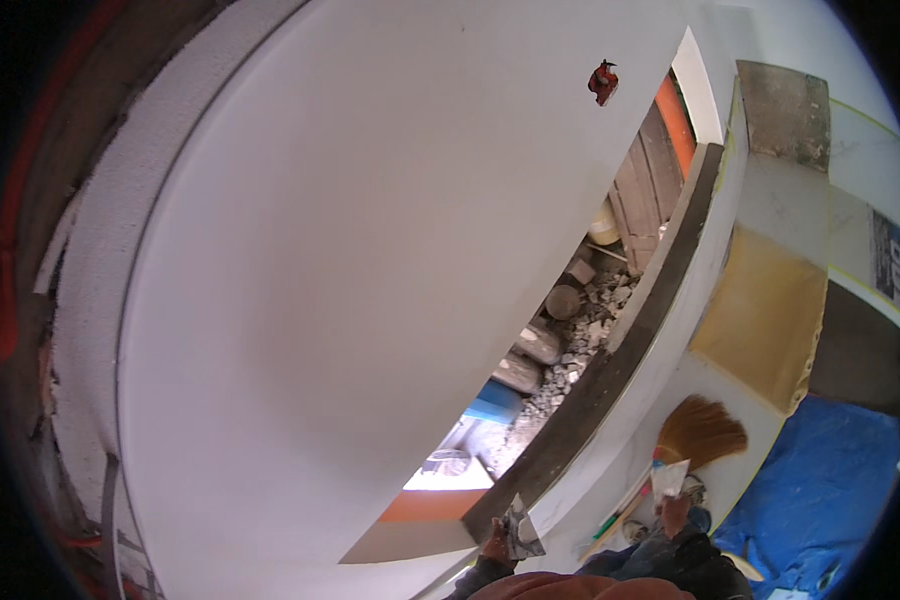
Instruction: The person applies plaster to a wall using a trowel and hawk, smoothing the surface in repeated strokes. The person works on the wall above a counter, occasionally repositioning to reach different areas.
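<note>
My left hand is closed at the lower edge of the view, near the near end of the dark sill. It grips a metal putty knife whose grey blade has pale smears. Farther right, my right hand is closed around a second tool, a scraper with a broad whitish blade pointing away from me. Its handle is mostly hidden by the fingers. Both blades are apart from each other. A large smooth white wall fills the left and middle, with no hand touching it.
A long opening beside the sill shows rubble and a blue container beyond. A ragged hole breaks the white wall. On the floor lie a broom, a tan sheet and a blue tarp.
</note>
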The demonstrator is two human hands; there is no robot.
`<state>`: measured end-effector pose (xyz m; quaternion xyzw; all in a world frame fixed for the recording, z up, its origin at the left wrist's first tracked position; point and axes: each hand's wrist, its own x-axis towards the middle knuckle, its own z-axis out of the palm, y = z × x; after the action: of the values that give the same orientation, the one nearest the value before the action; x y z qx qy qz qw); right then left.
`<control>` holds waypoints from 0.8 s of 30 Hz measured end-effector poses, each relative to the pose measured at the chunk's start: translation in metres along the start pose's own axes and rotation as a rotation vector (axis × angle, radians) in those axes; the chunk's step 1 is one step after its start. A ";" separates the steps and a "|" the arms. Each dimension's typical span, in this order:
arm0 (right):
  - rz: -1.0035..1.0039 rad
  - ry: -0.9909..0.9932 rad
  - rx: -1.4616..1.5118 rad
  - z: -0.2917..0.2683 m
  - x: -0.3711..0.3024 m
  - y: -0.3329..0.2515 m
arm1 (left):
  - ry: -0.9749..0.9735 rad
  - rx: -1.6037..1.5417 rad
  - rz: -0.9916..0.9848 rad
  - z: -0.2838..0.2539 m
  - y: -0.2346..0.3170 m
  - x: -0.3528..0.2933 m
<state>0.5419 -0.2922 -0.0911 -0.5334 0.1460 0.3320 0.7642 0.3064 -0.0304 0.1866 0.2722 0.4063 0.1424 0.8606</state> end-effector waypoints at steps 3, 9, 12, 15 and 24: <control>-0.155 -0.155 0.162 0.085 -0.008 -0.096 | -0.008 0.721 0.284 0.025 0.019 -0.035; -0.605 -0.166 -0.386 0.269 -0.012 -0.325 | 0.120 0.103 0.217 0.032 0.045 -0.082; -1.304 -0.096 -0.158 0.351 -0.021 -0.446 | 0.128 0.053 0.277 0.029 0.051 -0.095; -1.587 0.048 -0.193 0.411 -0.036 -0.544 | -0.044 -0.228 0.299 0.030 0.056 -0.109; -1.710 0.966 -0.238 0.489 0.029 -0.722 | 0.166 -0.016 0.506 0.050 0.055 -0.124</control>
<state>0.9778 0.0125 0.6004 -0.6108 -0.0264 -0.5723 0.5465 0.2666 -0.0616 0.3217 0.3455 0.3936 0.3781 0.7634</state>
